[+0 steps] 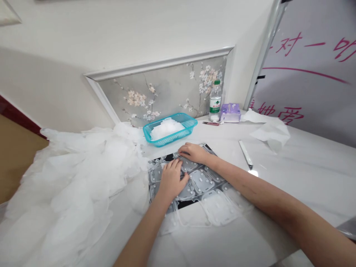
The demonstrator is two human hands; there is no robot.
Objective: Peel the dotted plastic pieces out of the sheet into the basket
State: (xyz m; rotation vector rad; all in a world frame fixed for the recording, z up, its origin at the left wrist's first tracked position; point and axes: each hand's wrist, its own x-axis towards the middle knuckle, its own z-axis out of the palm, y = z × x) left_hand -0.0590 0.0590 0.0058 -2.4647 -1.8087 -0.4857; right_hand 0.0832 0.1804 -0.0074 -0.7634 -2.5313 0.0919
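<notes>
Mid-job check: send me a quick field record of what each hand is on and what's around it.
Left hand: on the translucent studded plastic sheet, fingers curled
Right hand: lying flat across the sheet's far part, near the left hand
Under the sheet: black mat
Left of the sheet: large heap of white translucent film
Beyond the sheet: teal plastic basket holding white film
Right of the sheet: white utility knife, crumpled white tissue
Far edge: water bottle, purple tissue box

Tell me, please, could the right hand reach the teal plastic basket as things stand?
Probably yes: the right hand lies close below the teal plastic basket, with nothing visibly standing between them.
</notes>
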